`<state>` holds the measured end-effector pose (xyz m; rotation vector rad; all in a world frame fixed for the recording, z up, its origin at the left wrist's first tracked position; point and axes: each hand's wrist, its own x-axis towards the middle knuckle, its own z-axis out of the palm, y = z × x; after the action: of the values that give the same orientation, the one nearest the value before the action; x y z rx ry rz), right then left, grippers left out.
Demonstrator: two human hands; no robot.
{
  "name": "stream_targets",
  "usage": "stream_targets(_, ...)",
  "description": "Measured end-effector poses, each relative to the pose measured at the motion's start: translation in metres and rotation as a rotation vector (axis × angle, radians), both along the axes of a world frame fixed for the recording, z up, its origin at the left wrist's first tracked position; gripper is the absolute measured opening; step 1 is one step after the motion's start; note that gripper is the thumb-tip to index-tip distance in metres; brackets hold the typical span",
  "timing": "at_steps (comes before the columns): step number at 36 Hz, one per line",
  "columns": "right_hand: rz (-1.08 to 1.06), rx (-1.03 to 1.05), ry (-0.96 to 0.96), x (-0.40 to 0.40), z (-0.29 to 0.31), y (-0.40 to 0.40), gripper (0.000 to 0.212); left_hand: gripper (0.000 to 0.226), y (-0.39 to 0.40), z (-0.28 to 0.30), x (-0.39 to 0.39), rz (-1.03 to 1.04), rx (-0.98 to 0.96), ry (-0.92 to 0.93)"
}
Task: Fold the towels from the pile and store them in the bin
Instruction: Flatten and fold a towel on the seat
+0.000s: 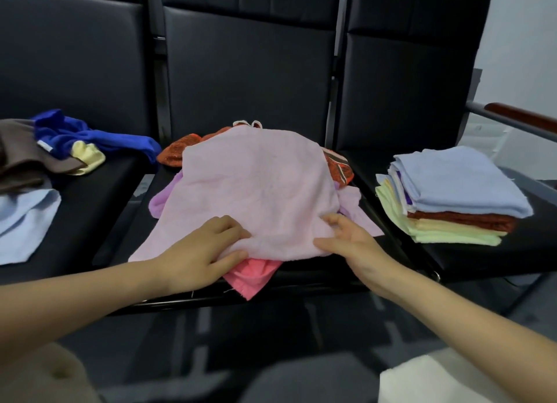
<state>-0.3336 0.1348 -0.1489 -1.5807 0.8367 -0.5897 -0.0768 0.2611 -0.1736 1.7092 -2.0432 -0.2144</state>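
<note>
A pale pink towel [256, 191] lies spread over a heap of cloths in the middle of the frame, on the centre seat [120, 221] of a row of black padded chairs. It is soft and fuzzy, a little rumpled, with its near edge bunched up. The left hand [199, 251] rests on that near edge at lower centre, fingers bent over the cloth and thumb beneath the fold, so it grips the towel. The right hand [349, 236] meets the same edge just to the right, thumb and fingers pinching the bunched fabric.

Under the pink towel, a brighter pink cloth [253, 276] sticks out toward the bottom, a lilac one [159, 200] shows at its left side, and an orange-red patterned cloth [177, 152] peeks out behind it.

On the right seat, a neat stack of folded towels [452, 197] sits with a light blue one on top, then rust red, cream and pale green below.

At the left of the frame lie loose cloths: a royal blue one [90, 137], a brown one [24, 158], a small yellow one [87, 158] and a pale blue one [24, 221].

No bin shows in the frame.
</note>
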Motion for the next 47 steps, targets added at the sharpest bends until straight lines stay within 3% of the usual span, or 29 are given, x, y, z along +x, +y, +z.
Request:
stream_targets(4,-0.135,-0.074,-0.022,-0.008,0.011,-0.006,0.048,0.054,0.005,0.001,0.004,-0.024,0.008,-0.089)
stream_targets(12,-0.198,-0.283,0.297,-0.039,0.003,-0.007,0.045,0.058,0.014,-0.008,0.008,-0.064,-0.063,-0.245)
stream_targets(18,-0.261,-0.391,0.434,-0.054,-0.008,-0.009,0.043,0.064,0.019,-0.010,0.009,-0.087,-0.088,-0.325)
stream_targets(24,-0.339,-0.645,0.501,-0.053,-0.013,-0.011,0.047,0.052,0.020,-0.009,0.010,-0.130,-0.150,-0.319)
stream_targets(28,-0.221,-0.848,0.420,-0.038,-0.014,-0.001,0.034,0.044,0.018,-0.008,0.010,-0.150,-0.213,-0.255)
stream_targets(33,0.136,-1.198,0.450,-0.017,-0.026,0.013,0.048,0.039,0.014,-0.005,0.012,-0.172,-0.242,-0.215)
stream_targets(36,0.217,-1.393,0.449,-0.007,-0.034,0.012,0.044,0.044,0.013,-0.006,0.012,-0.182,-0.230,-0.217)
stream_targets(44,0.247,-1.261,0.425,-0.001,-0.021,-0.005,0.026,0.025,0.005,0.004,0.009,-0.009,-0.156,0.032)
stream_targets(47,0.297,-1.242,0.506,-0.001,-0.015,-0.014,0.025,0.039,0.005,0.010,0.015,0.054,-0.120,-0.030)
